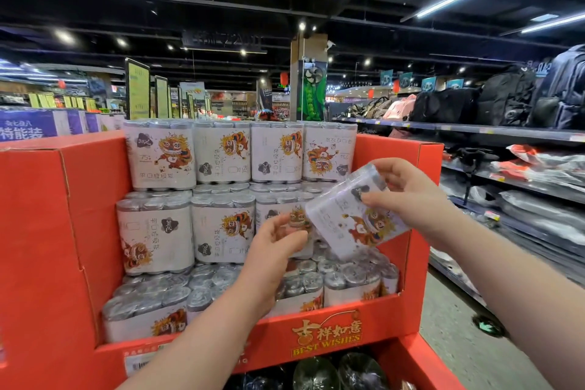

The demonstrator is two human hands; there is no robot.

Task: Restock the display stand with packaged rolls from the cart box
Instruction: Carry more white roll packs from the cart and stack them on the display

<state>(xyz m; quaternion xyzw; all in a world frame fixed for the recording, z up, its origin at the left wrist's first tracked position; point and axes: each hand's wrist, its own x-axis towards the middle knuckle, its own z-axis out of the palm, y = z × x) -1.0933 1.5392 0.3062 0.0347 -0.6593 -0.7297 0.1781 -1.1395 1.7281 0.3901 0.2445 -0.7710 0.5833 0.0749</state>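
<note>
**One pack in the air over the red stand**

Past the left wall of the display stand (pixel 47 231), a row of purple boxes (pixel 28 125) sits in the background. The stand is red cardboard, with "BEST WISHES" printed on its front lip. Inside, the stacked packs (pixel 160 155) stand in tiers, white wrappers with a lion-dance print. They are tall at the back and lower at the front, where silver roll tops show.

In front of the stand's middle is the left hand (pixel 272 250), grip wide and loose, holding nothing. It is just beside the lower end of the pack of rolls (pixel 351 218); touching or not, I cannot tell. That pack hangs tilted over the stand's low right corner. The right hand (pixel 408 196) has its upper end, grip curled round it.

Right of the stand, a shelf (pixel 474 128) carries dark bags. Under the stand's front lip lie dark rolls (pixel 316 374).
</note>
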